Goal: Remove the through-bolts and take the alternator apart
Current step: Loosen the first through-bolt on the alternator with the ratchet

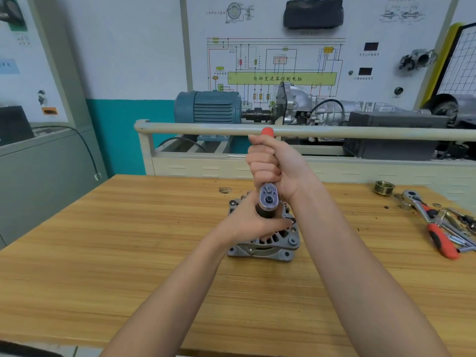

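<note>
A grey metal alternator [268, 244] stands on the wooden workbench [128, 253], its slotted housing facing up. A ratchet wrench [268, 198] with a red-tipped handle sits above it, its head over the alternator's top with a dark socket below. My right hand [273, 164] grips the ratchet handle, which points away from me. My left hand [253, 222] lies on top of the alternator, fingers curled around the socket under the ratchet head. The bolt under the socket is hidden.
At the right of the bench lie a brass-coloured pulley [384, 187], a second ratchet with a red handle [432, 228] and several loose sockets and bolts [461, 228]. A beige rail [206, 130] and a training rig with a blue motor [208, 106] stand behind the bench.
</note>
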`<act>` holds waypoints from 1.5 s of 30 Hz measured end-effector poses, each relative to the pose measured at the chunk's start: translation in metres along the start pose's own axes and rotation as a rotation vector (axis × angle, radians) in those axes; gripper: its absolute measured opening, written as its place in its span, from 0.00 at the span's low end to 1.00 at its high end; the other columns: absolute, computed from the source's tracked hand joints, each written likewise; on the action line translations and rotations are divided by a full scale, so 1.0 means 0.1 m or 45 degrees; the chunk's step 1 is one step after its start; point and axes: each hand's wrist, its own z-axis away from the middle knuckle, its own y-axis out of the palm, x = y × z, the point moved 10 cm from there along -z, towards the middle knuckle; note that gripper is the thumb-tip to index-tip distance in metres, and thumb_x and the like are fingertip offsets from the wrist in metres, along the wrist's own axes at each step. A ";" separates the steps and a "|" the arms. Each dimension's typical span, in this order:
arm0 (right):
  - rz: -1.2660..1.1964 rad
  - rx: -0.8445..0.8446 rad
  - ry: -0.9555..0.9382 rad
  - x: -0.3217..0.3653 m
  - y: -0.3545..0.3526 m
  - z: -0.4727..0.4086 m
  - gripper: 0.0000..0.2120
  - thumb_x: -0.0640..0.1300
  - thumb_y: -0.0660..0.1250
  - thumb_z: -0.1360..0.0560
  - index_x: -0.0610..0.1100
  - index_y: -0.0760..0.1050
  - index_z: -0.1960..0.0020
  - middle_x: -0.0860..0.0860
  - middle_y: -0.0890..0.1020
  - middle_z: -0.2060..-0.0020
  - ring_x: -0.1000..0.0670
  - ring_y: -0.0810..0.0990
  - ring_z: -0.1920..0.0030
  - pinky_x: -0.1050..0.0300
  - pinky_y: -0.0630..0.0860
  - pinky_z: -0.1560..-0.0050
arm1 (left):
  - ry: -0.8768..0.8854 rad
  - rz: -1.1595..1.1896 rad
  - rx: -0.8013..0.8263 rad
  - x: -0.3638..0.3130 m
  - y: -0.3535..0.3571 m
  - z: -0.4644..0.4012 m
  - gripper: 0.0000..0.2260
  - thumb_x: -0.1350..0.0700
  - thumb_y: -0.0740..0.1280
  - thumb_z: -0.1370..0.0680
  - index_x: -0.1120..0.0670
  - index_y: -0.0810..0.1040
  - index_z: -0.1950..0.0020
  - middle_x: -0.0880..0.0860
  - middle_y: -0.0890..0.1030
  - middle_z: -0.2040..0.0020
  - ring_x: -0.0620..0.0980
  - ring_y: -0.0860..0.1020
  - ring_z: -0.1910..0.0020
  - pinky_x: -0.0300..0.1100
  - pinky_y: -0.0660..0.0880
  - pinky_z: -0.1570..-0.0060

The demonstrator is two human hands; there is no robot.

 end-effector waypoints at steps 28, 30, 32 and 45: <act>-0.008 -0.041 -0.029 -0.01 -0.01 0.02 0.26 0.43 0.58 0.22 0.46 0.59 0.79 0.55 0.55 0.83 0.58 0.49 0.83 0.68 0.49 0.87 | -0.017 0.026 0.138 -0.06 0.07 0.01 0.19 0.67 0.70 0.30 0.52 0.66 0.74 0.45 0.68 0.77 0.42 0.65 0.77 0.33 0.64 0.73; -0.218 -0.181 -0.299 0.16 -0.16 0.04 0.25 0.43 0.58 0.20 0.47 0.58 0.76 0.55 0.57 0.84 0.57 0.52 0.86 0.67 0.50 0.87 | -0.031 0.167 -0.136 0.02 -0.07 -0.02 0.19 0.72 0.67 0.29 0.55 0.65 0.73 0.44 0.66 0.79 0.42 0.63 0.79 0.34 0.62 0.75; -0.331 -0.325 -0.612 0.32 -0.33 0.16 0.22 0.42 0.57 0.20 0.48 0.56 0.72 0.55 0.56 0.83 0.57 0.53 0.85 0.65 0.51 0.86 | -0.046 0.286 -0.383 0.06 -0.21 -0.03 0.18 0.75 0.64 0.30 0.56 0.64 0.71 0.44 0.66 0.80 0.42 0.62 0.80 0.33 0.61 0.77; -0.223 -0.274 -0.436 0.29 -0.23 0.08 0.23 0.42 0.57 0.20 0.47 0.57 0.73 0.55 0.57 0.84 0.57 0.53 0.86 0.66 0.51 0.87 | -0.084 0.244 -0.415 0.06 -0.21 -0.04 0.19 0.71 0.66 0.28 0.55 0.64 0.73 0.45 0.65 0.80 0.42 0.62 0.80 0.35 0.61 0.76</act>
